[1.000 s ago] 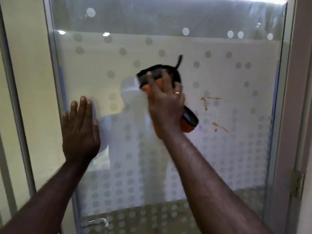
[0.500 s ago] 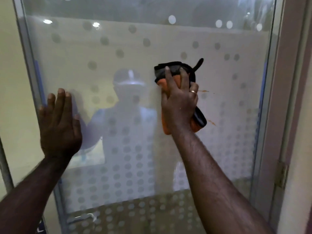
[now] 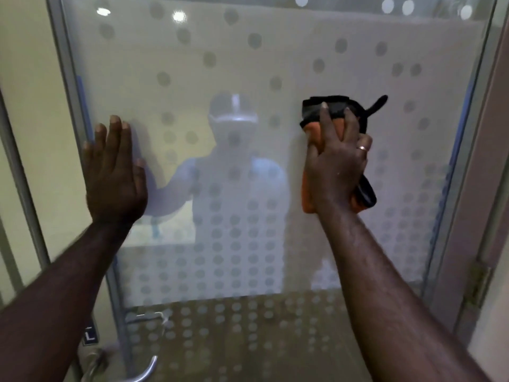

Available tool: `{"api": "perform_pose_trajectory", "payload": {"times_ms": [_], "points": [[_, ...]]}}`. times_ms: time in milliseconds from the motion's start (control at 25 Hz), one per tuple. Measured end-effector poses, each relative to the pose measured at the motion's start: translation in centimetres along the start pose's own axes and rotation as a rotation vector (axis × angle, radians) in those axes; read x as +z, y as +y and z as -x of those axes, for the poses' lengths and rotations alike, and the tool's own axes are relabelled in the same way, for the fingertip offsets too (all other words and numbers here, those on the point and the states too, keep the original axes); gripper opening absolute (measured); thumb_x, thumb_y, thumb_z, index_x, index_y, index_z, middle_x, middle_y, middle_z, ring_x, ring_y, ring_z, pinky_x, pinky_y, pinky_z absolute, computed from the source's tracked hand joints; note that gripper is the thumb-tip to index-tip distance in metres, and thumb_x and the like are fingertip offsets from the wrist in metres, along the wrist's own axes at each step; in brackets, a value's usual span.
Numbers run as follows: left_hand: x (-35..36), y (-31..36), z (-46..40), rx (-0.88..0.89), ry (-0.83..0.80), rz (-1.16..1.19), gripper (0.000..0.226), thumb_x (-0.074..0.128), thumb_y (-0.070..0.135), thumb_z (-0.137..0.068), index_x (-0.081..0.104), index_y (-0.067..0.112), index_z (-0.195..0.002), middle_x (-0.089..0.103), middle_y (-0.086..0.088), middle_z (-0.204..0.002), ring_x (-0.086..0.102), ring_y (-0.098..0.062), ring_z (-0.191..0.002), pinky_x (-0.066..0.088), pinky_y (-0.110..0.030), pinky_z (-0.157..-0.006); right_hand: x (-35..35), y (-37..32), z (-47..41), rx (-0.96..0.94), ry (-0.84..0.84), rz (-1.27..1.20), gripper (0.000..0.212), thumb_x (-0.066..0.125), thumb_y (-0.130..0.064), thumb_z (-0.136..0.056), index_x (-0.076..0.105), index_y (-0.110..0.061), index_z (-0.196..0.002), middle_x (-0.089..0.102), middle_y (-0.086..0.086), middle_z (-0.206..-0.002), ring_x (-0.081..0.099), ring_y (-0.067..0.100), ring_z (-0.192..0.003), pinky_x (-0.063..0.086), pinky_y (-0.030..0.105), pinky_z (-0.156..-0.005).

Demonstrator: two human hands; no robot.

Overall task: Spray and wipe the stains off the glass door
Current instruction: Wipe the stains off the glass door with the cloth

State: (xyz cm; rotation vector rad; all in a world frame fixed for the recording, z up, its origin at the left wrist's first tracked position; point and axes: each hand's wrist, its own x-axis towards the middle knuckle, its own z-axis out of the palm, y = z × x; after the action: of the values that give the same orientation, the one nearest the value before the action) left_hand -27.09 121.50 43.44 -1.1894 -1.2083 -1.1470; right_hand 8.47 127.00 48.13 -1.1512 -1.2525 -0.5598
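The frosted, dot-patterned glass door (image 3: 248, 78) filled the view. The left hand (image 3: 114, 175) lay flat against it, fingers straight, near the door's left edge. To the right of that hand, the right hand (image 3: 334, 164) pressed an orange-and-black folded cloth (image 3: 314, 128) onto the glass — fingers spread over it, thumb curled round its edge. A silver lever handle (image 3: 146, 370) sat below the left hand.

Bare forearms, no sleeves; ring (image 3: 362, 148) on rt hand (image 3: 334, 166).
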Motion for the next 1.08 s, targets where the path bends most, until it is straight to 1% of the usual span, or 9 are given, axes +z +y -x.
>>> {"api": "perform_pose_trajectory", "payload": {"times_ms": [120, 320, 360, 520, 720, 760, 920, 1000, 1080], "points": [[-0.2, 0.2, -0.2, 0.007, -0.024, -0.019, 0.059, 0.030, 0.034, -0.107, 0.019, 0.010, -0.160, 0.020, -0.009, -0.167, 0.017, -0.029, -0.156, 0.005, -0.038, -0.127, 0.1, -1.4, 4.0, 0.034, -0.072, -0.014, 0.056, 0.057, -0.034, -0.090, 0.044, -0.039, -0.144, 0.040, 0.006, -0.152, 0.046, 0.038, -0.113, 0.050, 0.050, -0.088], [-0.5, 0.6, -0.5, -0.007, -0.054, -0.054, 0.062, 0.036, 0.037, -0.106, 0.023, 0.007, -0.159, 0.023, -0.015, -0.166, 0.019, -0.034, -0.154, 0.001, -0.038, -0.126, 0.4, -4.1, 3.9, -0.285, -0.136, -0.001, 0.051, 0.057, -0.035, -0.093, 0.046, -0.034, -0.143, 0.044, 0.009, -0.149, 0.049, 0.038, -0.110, 0.051, 0.048, -0.084], [-0.6, 0.7, -0.5, -0.013, -0.071, -0.064, 0.063, 0.036, 0.038, -0.106, 0.022, 0.007, -0.159, 0.022, -0.016, -0.166, 0.018, -0.035, -0.155, 0.001, -0.038, -0.126, 0.3, -3.1, 3.0, -0.280, -0.109, 0.017, 0.051, 0.055, -0.035, -0.093, 0.046, -0.035, -0.143, 0.045, 0.009, -0.149, 0.049, 0.038, -0.110, 0.051, 0.047, -0.082], [-0.3, 2.8, -0.6, -0.091, -0.132, -0.062, 0.069, 0.033, 0.045, -0.105, 0.015, 0.006, -0.159, 0.017, -0.018, -0.167, 0.013, -0.037, -0.155, 0.005, -0.049, -0.125, 0.1, -1.8, 2.9, 0.063, -0.037, -0.014, 0.054, 0.054, -0.036, -0.090, 0.046, -0.038, -0.143, 0.043, 0.010, -0.149, 0.048, 0.041, -0.110, 0.050, 0.049, -0.085], [1.0, 8.0, -1.3, 0.028, -0.180, -0.029, 0.073, 0.031, 0.052, -0.104, 0.009, 0.014, -0.161, 0.014, -0.010, -0.169, 0.009, -0.031, -0.156, -0.001, -0.046, -0.126, 0.7, -3.8, 2.3, -0.270, -0.079, 0.015, 0.050, 0.054, -0.039, -0.093, 0.048, -0.035, -0.142, 0.047, 0.010, -0.147, 0.051, 0.040, -0.108, 0.049, 0.047, -0.083], [1.3, 9.0, -1.4, 0.027, -0.176, -0.028, 0.072, 0.031, 0.052, -0.104, 0.010, 0.014, -0.161, 0.014, -0.009, -0.169, 0.008, -0.031, -0.157, -0.002, -0.045, -0.126, 0.5, -2.6, 1.2, -0.254, -0.044, 0.027, 0.049, 0.053, -0.040, -0.092, 0.049, -0.036, -0.140, 0.048, 0.009, -0.146, 0.052, 0.040, -0.107, 0.049, 0.045, -0.081], [1.7, 10.3, -1.2, -0.009, -0.164, -0.020, 0.066, 0.032, 0.043, -0.105, 0.013, 0.013, -0.161, 0.016, -0.009, -0.169, 0.010, -0.030, -0.156, -0.006, -0.041, -0.126, 0.3, 1.8, 2.0, 0.128, 0.044, -0.038, 0.053, 0.055, -0.035, -0.088, 0.047, -0.041, -0.141, 0.044, 0.008, -0.148, 0.047, 0.042, -0.112, 0.049, 0.048, -0.087], [1.5, 10.1, -1.1, -0.005, -0.154, -0.009, 0.065, 0.032, 0.040, -0.105, 0.013, 0.013, -0.161, 0.016, -0.010, -0.169, 0.011, -0.030, -0.156, -0.006, -0.040, -0.126, 0.5, 0.6, 6.3, 0.108, 0.018, -0.043, 0.053, 0.057, -0.035, -0.088, 0.049, -0.038, -0.140, 0.045, 0.011, -0.147, 0.049, 0.043, -0.109, 0.048, 0.050, -0.089], [1.5, 10.1, -1.2, -0.009, -0.150, 0.002, 0.064, 0.032, 0.040, -0.106, 0.011, 0.015, -0.161, 0.016, -0.009, -0.169, 0.010, -0.030, -0.156, -0.003, -0.043, -0.126, 0.9, -2.2, 10.2, -0.079, -0.034, -0.064, 0.050, 0.059, -0.036, -0.089, 0.053, -0.034, -0.138, 0.050, 0.013, -0.144, 0.053, 0.042, -0.103, 0.049, 0.048, -0.086]]}}
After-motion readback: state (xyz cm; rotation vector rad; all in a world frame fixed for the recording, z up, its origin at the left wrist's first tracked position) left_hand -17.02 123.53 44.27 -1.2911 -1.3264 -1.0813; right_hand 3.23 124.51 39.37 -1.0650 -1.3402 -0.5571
